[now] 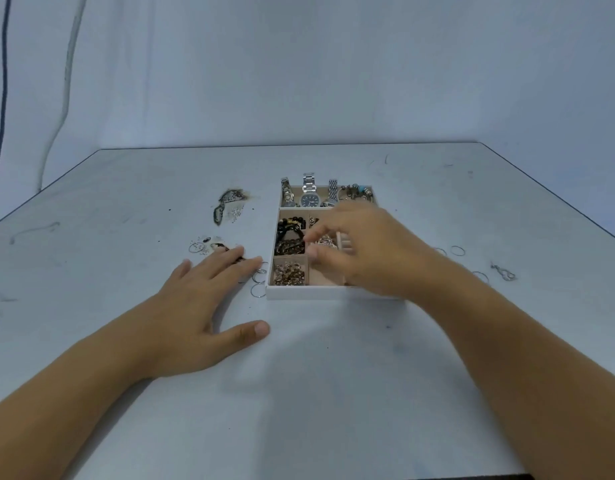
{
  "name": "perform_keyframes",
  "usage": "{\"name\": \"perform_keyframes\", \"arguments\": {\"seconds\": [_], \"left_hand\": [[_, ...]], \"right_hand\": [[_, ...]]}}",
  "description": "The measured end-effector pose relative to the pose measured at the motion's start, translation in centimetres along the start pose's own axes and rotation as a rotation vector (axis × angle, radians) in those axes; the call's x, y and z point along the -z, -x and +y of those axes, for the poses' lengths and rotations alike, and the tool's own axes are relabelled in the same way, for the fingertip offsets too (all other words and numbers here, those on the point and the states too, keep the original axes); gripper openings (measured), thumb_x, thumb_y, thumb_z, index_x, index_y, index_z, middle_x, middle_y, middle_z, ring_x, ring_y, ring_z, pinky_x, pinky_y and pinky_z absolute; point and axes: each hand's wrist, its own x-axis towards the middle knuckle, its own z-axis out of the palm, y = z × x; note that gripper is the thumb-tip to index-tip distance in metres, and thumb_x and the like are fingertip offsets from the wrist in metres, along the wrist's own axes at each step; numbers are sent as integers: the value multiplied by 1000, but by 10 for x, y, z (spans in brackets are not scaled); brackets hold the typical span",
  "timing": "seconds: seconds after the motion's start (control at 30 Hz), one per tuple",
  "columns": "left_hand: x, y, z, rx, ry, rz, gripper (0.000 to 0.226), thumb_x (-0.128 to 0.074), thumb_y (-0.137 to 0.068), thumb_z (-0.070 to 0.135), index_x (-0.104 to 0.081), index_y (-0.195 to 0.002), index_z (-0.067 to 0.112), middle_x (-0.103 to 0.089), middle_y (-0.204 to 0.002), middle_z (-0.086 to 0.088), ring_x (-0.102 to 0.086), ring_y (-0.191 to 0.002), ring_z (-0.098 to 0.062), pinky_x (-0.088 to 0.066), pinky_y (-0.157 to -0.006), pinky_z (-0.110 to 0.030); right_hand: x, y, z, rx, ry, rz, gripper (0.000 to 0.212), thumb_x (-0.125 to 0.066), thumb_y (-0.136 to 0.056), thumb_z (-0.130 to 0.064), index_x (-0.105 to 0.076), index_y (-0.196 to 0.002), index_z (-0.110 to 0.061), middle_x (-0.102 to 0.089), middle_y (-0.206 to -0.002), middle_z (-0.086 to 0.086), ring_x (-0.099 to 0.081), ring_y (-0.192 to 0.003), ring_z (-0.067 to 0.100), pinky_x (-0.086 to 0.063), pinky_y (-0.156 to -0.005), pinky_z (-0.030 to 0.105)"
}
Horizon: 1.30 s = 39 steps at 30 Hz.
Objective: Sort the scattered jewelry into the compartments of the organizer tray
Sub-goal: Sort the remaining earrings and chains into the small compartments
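The right hand (361, 251) is blurred over the tray (334, 293) and covers its right-side compartments — the fingers are bent, but I cannot tell whether they pinch anything. Beyond it, watches (310, 199) fill the far compartment; to its left lie dark bead bracelets (290, 237) and small gold pieces (288, 273). The left hand (202, 299) lies flat on the table (334, 375), fingers straight — thin rings (259, 284) just beside its fingertips.

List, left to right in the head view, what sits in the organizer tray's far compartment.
slim silver watch → silver watch with a dark blue dial → silver link-band watch → charm bracelet with a turquoise bead
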Motion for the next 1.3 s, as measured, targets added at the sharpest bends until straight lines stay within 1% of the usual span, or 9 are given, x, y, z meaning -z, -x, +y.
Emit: {"name": "perform_keyframes", "arguments": {"seconds": [0.1, 0.2, 0.27, 0.4, 0.47, 0.53, 0.77, 0.93, 1.3], "left_hand": [[7, 1, 7, 14, 27, 0, 88, -18, -68, 87, -1, -146, 49, 3, -155, 27, 10, -138, 13, 5, -117, -30], [17, -6, 27, -65, 66, 53, 77, -20, -74, 83, -8, -143, 52, -11, -151, 31, -13, -138, 9, -23, -114, -28], [19, -14, 48, -156, 98, 88, 73, -26, -76, 81, -16, -142, 51, -22, -144, 35, -29, -127, 10, -38, -93, -13], [11, -39, 92, -314, 128, 136, 66, -36, -80, 71, -36, -137, 38, -38, -134, 29, -32, -122, 15, -22, -92, 5], [3, -54, 111, -344, 112, 148, 62, -41, -83, 65, -41, -136, 34, -40, -136, 22, -31, -125, 10, -18, -98, 1], [-5, -68, 126, -357, 128, 153, 56, -46, -85, 58, -45, -134, 32, -43, -136, 17, -34, -126, 2, -26, -104, -11], [-20, -106, 158, -274, 95, 186, 27, -54, -89, 41, -65, -112, 31, -51, -131, 10, -41, -124, -11, -37, -104, -40], [-24, -113, 166, -187, 151, 152, 16, -56, -86, 41, -70, -89, 33, -52, -123, 14, -41, -114, -5, -38, -101, -38], [-31, -109, 172, -106, 154, 210, 11, -65, -82, 44, -71, -83, 34, -53, -115, 17, -33, -124, -6, -27, -107, -33]], "right_hand": [[37, 17, 16, -56, 80, -44, 17, -58, -89, -38, -65, -103, -32, -58, -106, -9, -48, -100, 5, -34, -78, 20], [64, 49, 41, -110, 178, -49, 21, -51, -91, -43, -61, -108, -36, -55, -108, -17, -46, -90, -7, -31, -71, 10], [71, 74, 58, -158, 186, -25, 24, -48, -90, -46, -61, -108, -37, -54, -110, -19, -46, -91, -12, -33, -74, 10], [68, 114, 93, -205, 184, 47, 28, -42, -93, -50, -60, -109, -36, -56, -111, -20, -50, -105, -2, -44, -90, 26], [64, 126, 103, -204, 162, 95, 30, -42, -93, -46, -60, -112, -32, -56, -113, -18, -51, -108, 2, -45, -91, 29], [60, 131, 110, -190, 147, 118, 32, -42, -93, -41, -60, -116, -29, -56, -116, -14, -51, -111, 7, -45, -93, 33], [54, 130, 118, -183, 140, 82, 30, -41, -91, -41, -60, -112, -34, -56, -114, -18, -48, -108, 5, -42, -95, 36], [53, 129, 120, -187, 131, 88, 29, -41, -91, -41, -60, -111, -34, -56, -113, -18, -49, -108, 5, -41, -96, 37], [51, 129, 125, -167, 114, 108, 26, -42, -92, -36, -60, -111, -34, -56, -112, -19, -49, -108, 7, -42, -94, 38]]}}
